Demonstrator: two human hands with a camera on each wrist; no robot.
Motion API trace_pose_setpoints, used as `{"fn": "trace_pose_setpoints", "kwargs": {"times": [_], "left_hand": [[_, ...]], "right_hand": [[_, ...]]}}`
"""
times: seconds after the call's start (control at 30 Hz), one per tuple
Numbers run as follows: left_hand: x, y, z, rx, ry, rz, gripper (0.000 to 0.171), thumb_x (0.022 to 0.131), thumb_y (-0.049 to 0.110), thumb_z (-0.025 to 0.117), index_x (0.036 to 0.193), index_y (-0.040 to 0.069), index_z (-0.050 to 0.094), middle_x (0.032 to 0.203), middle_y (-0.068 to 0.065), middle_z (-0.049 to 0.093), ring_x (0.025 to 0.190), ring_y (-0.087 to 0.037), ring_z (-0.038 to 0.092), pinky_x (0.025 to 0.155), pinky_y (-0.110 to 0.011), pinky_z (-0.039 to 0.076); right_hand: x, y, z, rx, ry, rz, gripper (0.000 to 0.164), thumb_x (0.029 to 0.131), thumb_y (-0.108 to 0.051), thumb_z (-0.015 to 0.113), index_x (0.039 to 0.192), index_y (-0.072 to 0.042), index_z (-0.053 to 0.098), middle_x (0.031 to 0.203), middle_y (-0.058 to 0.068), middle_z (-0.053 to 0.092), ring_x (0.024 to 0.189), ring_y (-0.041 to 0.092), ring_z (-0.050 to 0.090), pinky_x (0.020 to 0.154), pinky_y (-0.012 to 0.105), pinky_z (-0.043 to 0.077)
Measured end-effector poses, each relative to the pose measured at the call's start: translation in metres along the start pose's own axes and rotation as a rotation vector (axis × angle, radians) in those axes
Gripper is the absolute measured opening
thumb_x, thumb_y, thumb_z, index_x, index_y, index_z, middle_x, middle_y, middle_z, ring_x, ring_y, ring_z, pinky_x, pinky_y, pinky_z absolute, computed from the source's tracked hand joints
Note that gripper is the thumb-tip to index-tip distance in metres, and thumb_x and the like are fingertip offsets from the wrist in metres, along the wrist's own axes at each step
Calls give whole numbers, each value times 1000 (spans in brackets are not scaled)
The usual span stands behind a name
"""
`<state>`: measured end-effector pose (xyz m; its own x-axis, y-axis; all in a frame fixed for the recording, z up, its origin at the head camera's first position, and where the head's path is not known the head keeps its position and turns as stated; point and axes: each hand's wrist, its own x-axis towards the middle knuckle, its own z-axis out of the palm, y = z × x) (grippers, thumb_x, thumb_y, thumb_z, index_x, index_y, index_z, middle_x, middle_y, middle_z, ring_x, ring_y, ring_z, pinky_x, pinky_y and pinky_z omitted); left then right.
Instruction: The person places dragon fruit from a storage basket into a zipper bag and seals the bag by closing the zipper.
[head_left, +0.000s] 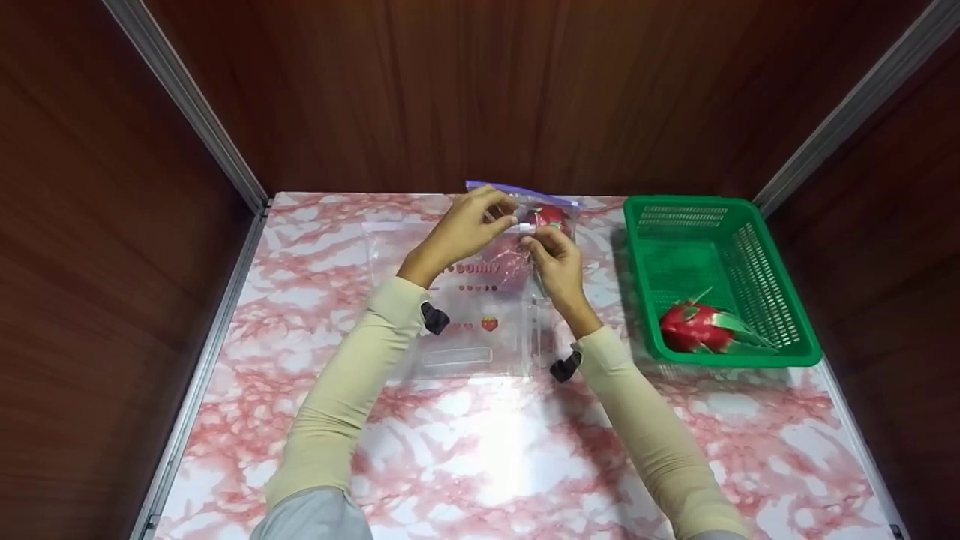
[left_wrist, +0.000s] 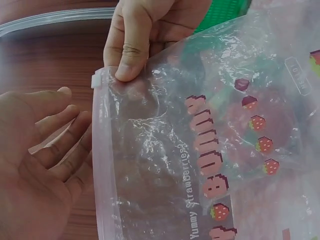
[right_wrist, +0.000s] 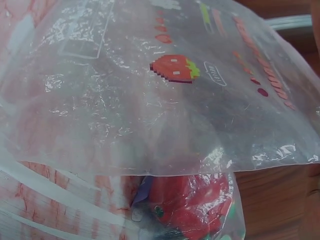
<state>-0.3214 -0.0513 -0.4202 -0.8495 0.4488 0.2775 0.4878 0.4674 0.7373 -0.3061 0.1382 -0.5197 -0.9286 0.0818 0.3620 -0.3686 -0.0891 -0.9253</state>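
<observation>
Clear, crinkled plastic catches the light in small white glints across a flat zip bag (head_left: 454, 307), which spreads in front of the person above the pink-and-white marbled bench (head_left: 420, 450). A soft pink strip edges its mouth, a small white slider (left_wrist: 96, 81) sits at one corner, and the film is printed with blocky red lettering, the words "Yummy Strawberries" and little pixelated strawberries. The right hand (head_left: 556, 264) pinches the film at that corner, thumb flat on the surface just beside the slider. The left hand (head_left: 469, 225) is near the pink strip, its fingers loosely bent and spread, grasping nothing. Whether the bag's lower edge touches the bench I cannot tell. Behind it, partly covered, a second bag (right_wrist: 239, 215) of glossy, clear film with a stiff purple strip (head_left: 525, 190) holds a rounded red dragon fruit (head_left: 551, 217). To the right stands a rectangular green plastic basket (head_left: 739, 358) with perforated sides and a smooth, thick rim; a plump dragon fruit (head_left: 694, 328) with pointed green scales lies in its near end. Dark wood-grain panels (head_left: 465, 90) rise around the bench
</observation>
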Motion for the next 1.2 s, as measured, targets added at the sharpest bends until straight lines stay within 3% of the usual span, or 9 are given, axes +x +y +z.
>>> {"fn": "trace_pose_setpoints", "kwargs": {"times": [0.17, 0.53, 0.7, 0.93, 1.2], "left_hand": [[2, 2, 3, 28, -13, -9, 20, 104, 15, 70, 119, 2, 76, 117, -13, 71, 104, -24, 69, 94, -35, 59], [4, 4, 8, 57, -20, 29, 17, 101, 12, 74, 112, 0, 77, 113, -15, 72, 102, -25, 71, 92, -31, 60], [4, 3, 8, 75, -26, 49, 14, 99, 8, 75, 108, -2, 78, 110, -16, 73, 101, -27, 70, 93, -33, 61], [4, 3, 9, 94, -28, 35, 16, 100, 9, 74, 109, -2, 78, 110, -17, 73, 101, -27, 71, 93, -33, 61], [4, 4, 11, 128, -26, 59, 17, 102, 18, 74, 108, 3, 80, 109, -12, 75, 100, -22, 69, 91, -31, 59]], "right_hand": [[-1, -1, 0, 10, -21, -25, 12, 98, 8, 68, 104, 18, 66, 88, -4, 80, 75, 6, 71, 65, 19, 55], [0, -5, 3, 58, -17, -25, 6, 97, 11, 66, 102, 13, 70, 88, -7, 78, 79, 13, 75, 70, 19, 59], [0, -5, 3, 62, -21, -28, 12, 98, 11, 66, 100, 2, 75, 91, -10, 79, 80, 4, 72, 69, 19, 57], [1, -6, 3, 17, -19, -28, 10, 98, 9, 68, 105, 15, 69, 90, -11, 77, 78, 4, 71, 67, 17, 55], [1, -11, 3, 17, -28, -27, 12, 96, 9, 71, 107, 13, 70, 90, -7, 76, 80, 9, 71, 66, 17, 55]]}}
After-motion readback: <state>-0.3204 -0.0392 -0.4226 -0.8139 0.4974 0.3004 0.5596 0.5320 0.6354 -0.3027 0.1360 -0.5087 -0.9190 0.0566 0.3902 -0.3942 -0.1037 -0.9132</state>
